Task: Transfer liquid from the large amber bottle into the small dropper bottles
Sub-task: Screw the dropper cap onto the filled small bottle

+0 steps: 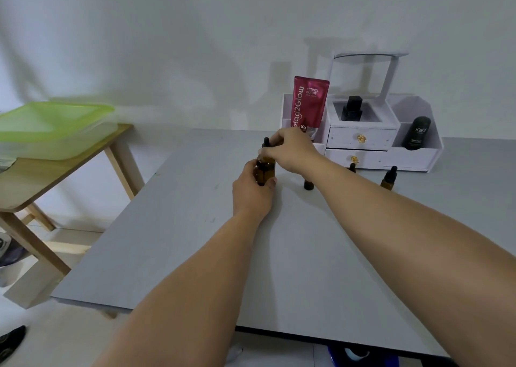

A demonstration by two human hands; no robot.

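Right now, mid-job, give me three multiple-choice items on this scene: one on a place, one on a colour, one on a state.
1. Where is the red tube?
A. upright in the white organiser
B. on the floor
C. shut in a drawer

2. What colour is the tub lid on the wooden side table?
A. blue
B. green
C. orange

3. What is the left hand doing?
A. lying flat, holding nothing
B. gripping the large amber bottle
C. pulling a drawer knob

Answers:
1 A: the tube stands in the organiser's left compartment.
2 B: the lid is lime green.
3 B: its fingers curl round the bottle's body, while the right hand pinches the dropper cap on top.
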